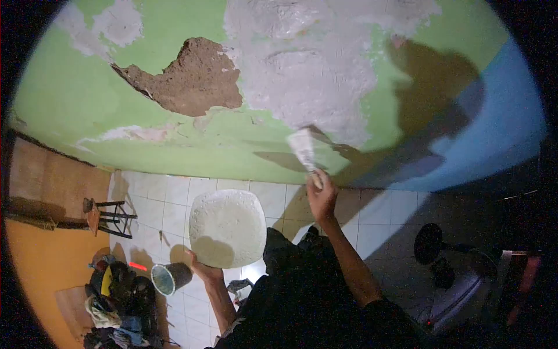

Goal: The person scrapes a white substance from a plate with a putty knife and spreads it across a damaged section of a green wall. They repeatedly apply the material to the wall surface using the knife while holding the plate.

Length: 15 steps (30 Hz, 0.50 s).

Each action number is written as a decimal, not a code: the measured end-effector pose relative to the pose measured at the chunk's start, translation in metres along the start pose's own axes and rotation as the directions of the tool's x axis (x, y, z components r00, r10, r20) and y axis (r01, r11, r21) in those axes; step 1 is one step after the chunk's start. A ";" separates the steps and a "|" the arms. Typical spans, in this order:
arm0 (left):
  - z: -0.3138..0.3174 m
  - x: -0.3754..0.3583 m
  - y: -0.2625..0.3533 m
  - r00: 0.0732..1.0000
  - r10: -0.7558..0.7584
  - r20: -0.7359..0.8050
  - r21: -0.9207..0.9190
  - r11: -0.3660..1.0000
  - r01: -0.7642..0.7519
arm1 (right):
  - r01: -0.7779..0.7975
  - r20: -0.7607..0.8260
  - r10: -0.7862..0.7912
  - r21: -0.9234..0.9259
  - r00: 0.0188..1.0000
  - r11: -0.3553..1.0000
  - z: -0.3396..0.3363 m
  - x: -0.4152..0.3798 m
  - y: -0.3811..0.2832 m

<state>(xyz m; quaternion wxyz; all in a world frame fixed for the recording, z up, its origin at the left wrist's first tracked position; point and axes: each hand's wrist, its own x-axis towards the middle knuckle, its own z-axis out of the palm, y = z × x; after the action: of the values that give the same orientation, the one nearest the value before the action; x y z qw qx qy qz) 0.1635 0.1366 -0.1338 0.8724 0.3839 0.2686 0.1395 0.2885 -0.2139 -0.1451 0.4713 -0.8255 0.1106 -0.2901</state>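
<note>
My right hand (pixel 322 195) is closed round the handle of a putty knife (pixel 302 148), its broad blade coated in whitish paste and raised close to the wall. From below, my left hand (pixel 203 269) grips the edge of a squarish pale plate (pixel 256 224) smeared with lumpy plaster. Ahead is a green wall (pixel 192 142) with a large patch of greyish-white plaster (pixel 314 81). Left of that patch, a ragged hole in the coating bares brown rough wall (pixel 195 78). Shadows of my head and the putty knife fall across the wall.
A bucket (pixel 172 278) stands on the white tiled floor (pixel 174 200) at the left, beside a heap of clothes and bags (pixel 119 308). A small dark-legged stool (pixel 110 218) is near the doorway. On the right are a dark fan (pixel 429 243) and a blue wall section (pixel 505 110).
</note>
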 end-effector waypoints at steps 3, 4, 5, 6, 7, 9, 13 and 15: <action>0.005 -0.001 0.002 0.997 -0.004 -0.078 0.010 1.000 0.005 | 0.218 0.164 -0.240 0.139 0.957 0.966 -0.003 0.038 -0.066; 0.006 0.001 0.004 0.998 -0.008 -0.066 0.004 1.000 0.008 | 0.218 0.158 -0.238 0.139 0.958 0.966 -0.005 0.055 -0.085; 0.008 0.003 0.005 0.999 -0.012 -0.051 -0.001 1.000 0.012 | 0.337 0.198 -0.353 0.112 0.914 0.935 -0.009 0.071 -0.102; 0.009 0.005 0.007 0.999 -0.013 -0.040 0.002 1.000 0.013 | 0.452 0.239 -0.459 0.087 0.856 0.888 -0.014 0.086 -0.116; 0.007 0.007 0.007 1.000 -0.023 0.002 0.009 1.000 0.023 | 0.451 0.228 -0.457 0.080 0.860 0.889 -0.020 0.100 -0.127; 0.001 0.013 0.007 0.998 -0.037 0.055 0.016 0.999 0.037 | 0.620 -0.012 -0.620 0.066 0.784 0.782 -0.034 0.123 -0.142; 0.008 0.013 0.005 0.996 -0.067 0.062 -0.002 0.998 0.068 | 0.619 -0.357 -0.563 0.055 0.745 0.784 -0.067 0.144 -0.144; 0.013 0.009 0.004 0.997 -0.063 0.051 -0.004 0.998 0.063 | 0.438 -0.390 -0.380 0.067 0.838 0.896 -0.078 0.144 -0.127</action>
<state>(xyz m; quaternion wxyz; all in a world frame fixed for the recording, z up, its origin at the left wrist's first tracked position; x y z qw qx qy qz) 0.1778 0.1357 -0.1265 0.8841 0.3761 0.2576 0.1030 0.3478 -0.2683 0.0465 0.4313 -0.7220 -0.0054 -0.5409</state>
